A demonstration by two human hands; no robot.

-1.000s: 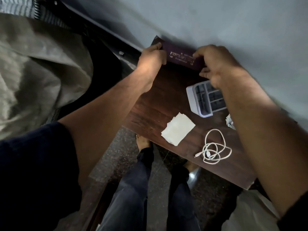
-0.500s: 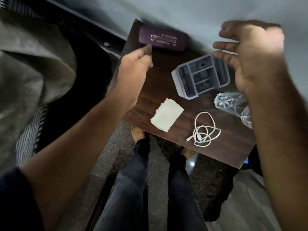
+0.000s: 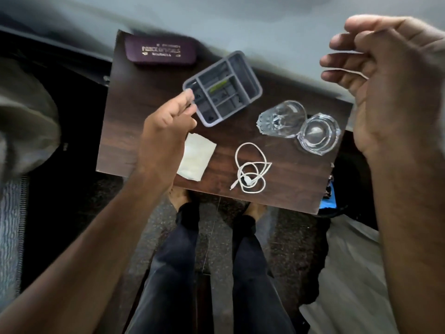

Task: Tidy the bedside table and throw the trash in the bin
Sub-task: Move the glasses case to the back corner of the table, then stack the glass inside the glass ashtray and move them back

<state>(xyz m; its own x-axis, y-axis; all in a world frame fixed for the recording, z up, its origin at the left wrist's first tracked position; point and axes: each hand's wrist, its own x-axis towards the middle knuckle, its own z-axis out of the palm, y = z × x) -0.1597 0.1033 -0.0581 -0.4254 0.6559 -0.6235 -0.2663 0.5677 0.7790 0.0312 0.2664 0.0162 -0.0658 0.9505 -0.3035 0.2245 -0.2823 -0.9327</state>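
The dark wooden bedside table (image 3: 134, 112) carries a purple glasses case (image 3: 160, 53) at its back left corner against the wall. A grey compartment organiser (image 3: 222, 88) sits mid-table. My left hand (image 3: 166, 131) hovers at the organiser's left corner, fingers loosely curled and empty, partly covering a folded white tissue (image 3: 198, 156). A coiled white cable (image 3: 250, 169) lies near the front edge. Two clear glasses (image 3: 281, 119) (image 3: 317, 133) rest on their sides at the right. My right hand (image 3: 390, 80) is raised at the right, open and empty.
A grey wall runs behind the table. A bed with a beige cover (image 3: 26, 121) lies to the left. My legs (image 3: 212, 273) and bare feet stand on the speckled floor below the front edge. White plastic (image 3: 349, 273) lies at lower right.
Both hands let go of the purple case, which now lies at the back left corner. My left hand moved down to the organiser; my right hand lifted away to the right.
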